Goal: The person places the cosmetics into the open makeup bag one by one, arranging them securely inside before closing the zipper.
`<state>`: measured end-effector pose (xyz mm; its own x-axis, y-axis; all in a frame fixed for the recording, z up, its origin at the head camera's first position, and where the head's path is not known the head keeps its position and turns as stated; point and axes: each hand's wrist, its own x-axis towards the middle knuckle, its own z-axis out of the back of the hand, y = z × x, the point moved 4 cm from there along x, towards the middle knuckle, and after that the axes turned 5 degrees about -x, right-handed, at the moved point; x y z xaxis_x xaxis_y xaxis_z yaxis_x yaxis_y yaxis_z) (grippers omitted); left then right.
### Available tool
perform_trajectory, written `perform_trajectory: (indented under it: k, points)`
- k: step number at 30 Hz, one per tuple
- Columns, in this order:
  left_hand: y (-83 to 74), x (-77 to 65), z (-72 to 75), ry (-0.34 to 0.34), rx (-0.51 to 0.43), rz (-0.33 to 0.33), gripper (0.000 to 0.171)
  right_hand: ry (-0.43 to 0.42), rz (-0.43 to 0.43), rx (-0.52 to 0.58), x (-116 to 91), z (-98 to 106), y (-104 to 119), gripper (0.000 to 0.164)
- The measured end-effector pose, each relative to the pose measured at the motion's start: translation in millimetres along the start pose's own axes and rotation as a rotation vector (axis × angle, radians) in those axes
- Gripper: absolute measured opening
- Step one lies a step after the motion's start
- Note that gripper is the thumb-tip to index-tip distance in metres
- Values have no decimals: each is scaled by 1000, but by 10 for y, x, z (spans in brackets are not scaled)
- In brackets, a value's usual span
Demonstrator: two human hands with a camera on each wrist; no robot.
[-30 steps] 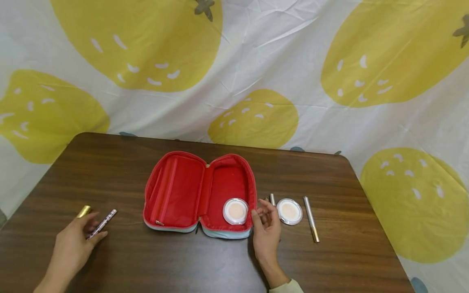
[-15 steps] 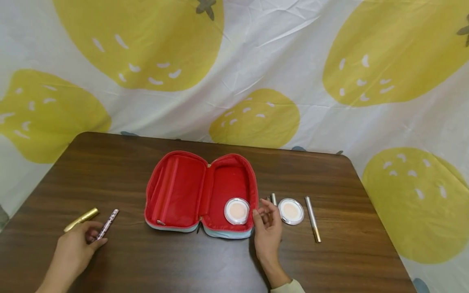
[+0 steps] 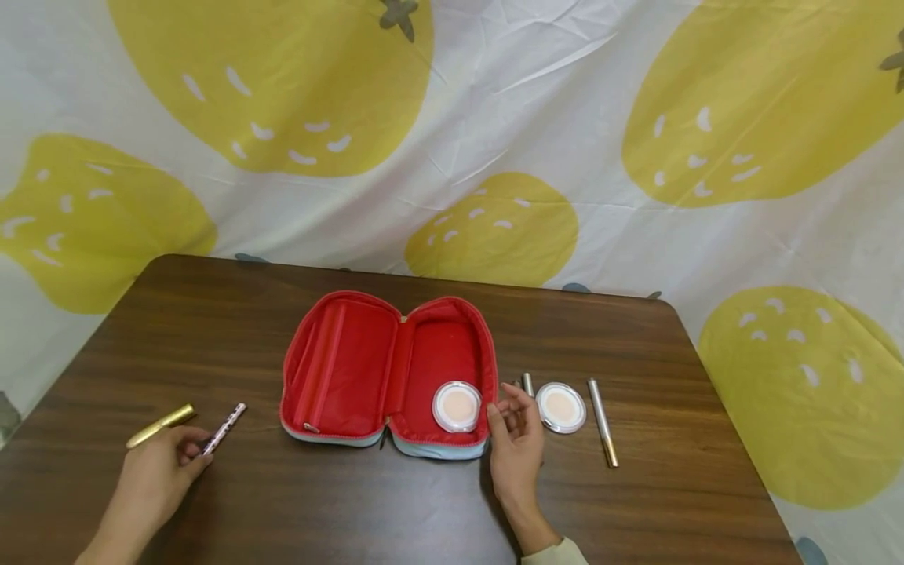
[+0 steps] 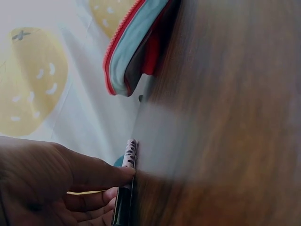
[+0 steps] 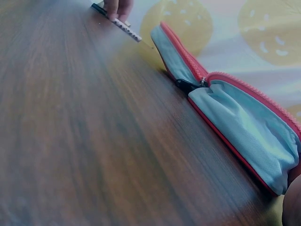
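Observation:
My left hand pinches a slim cosmetic pen with a pale, dark-spotted barrel. The left wrist view shows the thumb on the pen's spotted part, its black end pointing back under the fingers. Just left of that hand lies a gold tube. In the middle of the table, a makeup bag lies unzipped, red inside and pale blue outside. A round powder compact rests in its right half. My right hand grips the bag's right side wall, thumb at the rim, fingers curled.
Right of the bag, a second compact lies on the brown table. Beside it is a silver tube, partly hidden by the right hand. Farther right lies a silver tube with a gold end. A fruit-patterned cloth hangs behind.
The left hand has moved slightly right with the spotted pen, away from the gold tube, which now shows in nearly full length. The right hand stays at the bag's side.

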<state>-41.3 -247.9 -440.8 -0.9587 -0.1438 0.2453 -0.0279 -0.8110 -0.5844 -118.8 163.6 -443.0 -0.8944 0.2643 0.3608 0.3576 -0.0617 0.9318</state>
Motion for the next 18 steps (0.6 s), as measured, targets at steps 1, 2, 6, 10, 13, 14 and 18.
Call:
perform_trajectory:
  k: [1, 2, 6, 10, 13, 14, 18]
  points:
    - [-3, 7, -1, 1, 0, -1, 22, 0, -3, -3, 3, 7, -34, 34]
    - [-9, 15, -1, -2, -2, -6, 22, -1, -8, -9, 4, 14, -67, 34]
    - [-17, 41, -5, -11, -6, -11, 19, -2, -21, -26, 8, 35, -180, 35]
    - [-14, 42, -5, -15, -3, 15, 15, 0, -32, -27, 13, 45, -225, 36]
    - [2, 30, -1, -3, -3, 51, 13, 2, -31, -23, 16, 46, -245, 36]
    - [10, 27, 1, 3, -7, 66, 13, 1, -31, -22, 15, 46, -249, 36]
    - [29, 22, 15, 7, -21, 104, 12, -2, -26, -16, 5, 47, -244, 36]
